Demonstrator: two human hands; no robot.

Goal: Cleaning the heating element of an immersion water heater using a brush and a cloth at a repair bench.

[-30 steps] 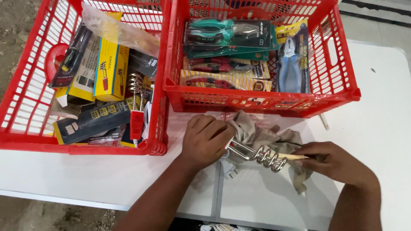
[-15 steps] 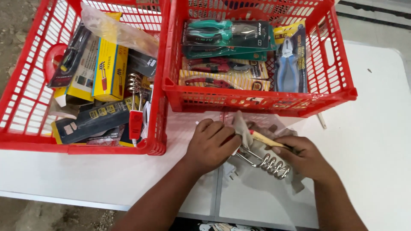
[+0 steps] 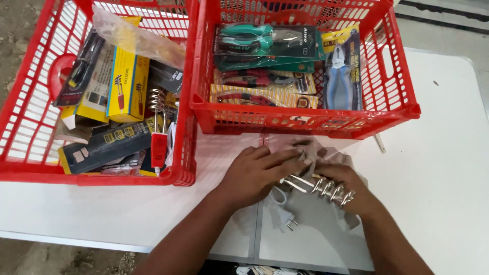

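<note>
on the white worktop (image 3: 438, 168), just in front of the two red baskets, both hands work over a metal coil heater (image 3: 326, 187) lying on a clear plastic bag (image 3: 316, 153). the left hand (image 3: 257, 173) lies flat with fingers stretched over the bag and the near end of the coil, pressing rather than gripping; its grip is open and holds nothing closed in it. the right hand (image 3: 351, 188) curls around the far part of the coil, its grip closed on the heater. a white cord with a two-pin plug (image 3: 286, 220) trails out below the hands. the left basket (image 3: 30, 168) holds yellow boxes and another coil heater with a red handle (image 3: 158, 135). the right basket (image 3: 305, 119) holds packaged pliers, including a blue-handled pair (image 3: 338, 76).
</note>
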